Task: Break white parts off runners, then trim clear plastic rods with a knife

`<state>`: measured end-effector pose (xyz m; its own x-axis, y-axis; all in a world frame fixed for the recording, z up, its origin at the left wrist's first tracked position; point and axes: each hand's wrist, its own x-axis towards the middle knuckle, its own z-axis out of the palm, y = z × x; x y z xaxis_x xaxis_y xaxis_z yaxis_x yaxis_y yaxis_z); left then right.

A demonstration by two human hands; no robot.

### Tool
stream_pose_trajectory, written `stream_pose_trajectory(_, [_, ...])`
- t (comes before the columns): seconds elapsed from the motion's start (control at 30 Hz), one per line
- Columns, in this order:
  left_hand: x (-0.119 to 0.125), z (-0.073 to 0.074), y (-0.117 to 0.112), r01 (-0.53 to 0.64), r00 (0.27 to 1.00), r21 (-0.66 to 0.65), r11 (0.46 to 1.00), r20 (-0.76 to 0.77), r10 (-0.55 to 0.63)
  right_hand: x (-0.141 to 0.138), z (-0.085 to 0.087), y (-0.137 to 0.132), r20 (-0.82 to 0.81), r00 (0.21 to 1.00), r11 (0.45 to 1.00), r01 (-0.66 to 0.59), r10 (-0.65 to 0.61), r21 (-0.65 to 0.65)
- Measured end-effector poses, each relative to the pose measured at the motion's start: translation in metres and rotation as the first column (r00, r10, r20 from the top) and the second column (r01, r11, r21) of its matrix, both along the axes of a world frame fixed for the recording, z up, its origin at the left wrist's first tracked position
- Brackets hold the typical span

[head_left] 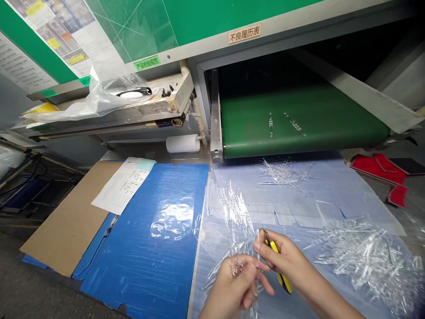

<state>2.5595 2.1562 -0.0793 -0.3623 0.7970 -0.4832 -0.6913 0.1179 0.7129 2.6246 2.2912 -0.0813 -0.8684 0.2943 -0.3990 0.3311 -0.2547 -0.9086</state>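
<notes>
My right hand (pixel 279 252) is closed around yellow-and-black nippers (pixel 283 283), their dark jaws pointing up and away. Thumb and forefinger of that hand also pinch the upper end of a slim clear plastic piece (pixel 257 237). Close beside it, my left hand (pixel 237 283) is partly curled, with a clear plastic strip (pixel 234 266) between thumb and fingers. More clear strips (pixel 235 208) lie in a loose bundle just beyond my hands, and others are partly hidden under the left one.
A large heap of clear plastic pieces (pixel 368 261) lies at right, a smaller pile (pixel 282 173) below the green conveyor belt (pixel 308 119). At left are a blue board (pixel 142 266), cardboard (pixel 73 217) and a paper sheet (pixel 124 186). A shelf (pixel 159 106) juts out above.
</notes>
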Motion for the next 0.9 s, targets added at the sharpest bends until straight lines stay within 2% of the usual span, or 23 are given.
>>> stream_pose_trajectory(0.2, [0.000, 0.012, 0.007, 0.008, 1.000, -0.084, 0.996, -0.024, -0.010, -0.002, -0.001, -0.001, -0.006, 1.000, 1.000, 0.016, -0.016, -0.005])
stream_pose_trajectory(0.3, [-0.001, 0.013, 0.008, 0.028, 0.999, -0.096, 0.995, -0.023, -0.031, -0.002, 0.001, 0.001, -0.003, 1.000, 1.000, 0.028, -0.028, -0.008])
stream_pose_trajectory(0.5, [-0.001, 0.012, 0.007, 0.055, 0.995, -0.125, 0.991, -0.072, -0.065, -0.002, 0.007, 0.004, -0.010, 0.998, 0.988, 0.063, -0.065, -0.144])
stream_pose_trajectory(0.67, [0.001, 0.008, 0.006, 0.093, 0.991, -0.088, 0.992, -0.085, -0.101, -0.002, 0.009, 0.005, -0.039, 0.997, 0.985, 0.056, -0.063, -0.161])
stream_pose_trajectory(0.77, [0.002, 0.005, 0.005, 0.097, 0.989, -0.055, 0.994, -0.110, -0.103, -0.001, 0.010, 0.005, -0.031, 0.999, 0.992, 0.021, -0.025, -0.126])
stream_pose_trajectory(0.9, [0.002, 0.007, 0.004, 0.047, 0.976, -0.109, 0.993, -0.205, -0.069, 0.005, 0.014, 0.004, -0.049, 0.997, 0.996, -0.053, 0.056, 0.072])
